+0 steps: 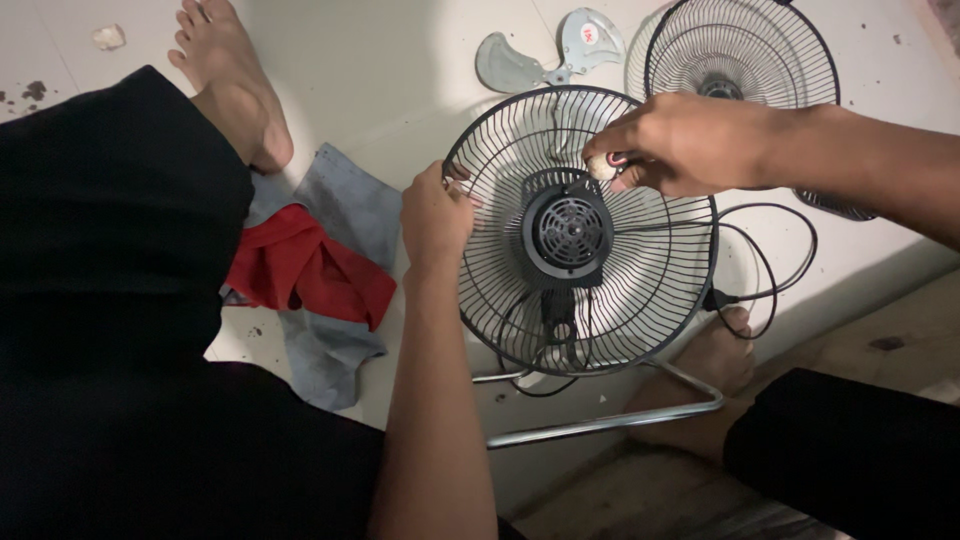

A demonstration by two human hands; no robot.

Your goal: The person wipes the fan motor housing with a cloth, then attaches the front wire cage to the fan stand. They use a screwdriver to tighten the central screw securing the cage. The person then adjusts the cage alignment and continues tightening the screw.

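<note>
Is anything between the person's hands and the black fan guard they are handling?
Nothing visible: the left hand grips the rear guard at its rim, and the right hand rests on its wires, pinching a small pale part.

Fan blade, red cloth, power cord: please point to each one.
fan blade [590,40], head view, on its right lobe.
red cloth [300,265], head view, on its middle.
power cord [770,290], head view, on its loop.

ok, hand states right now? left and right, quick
Left hand: closed on the rim of the fan guard.
Right hand: fingers pinched on a small pale knob above the motor housing.
</note>
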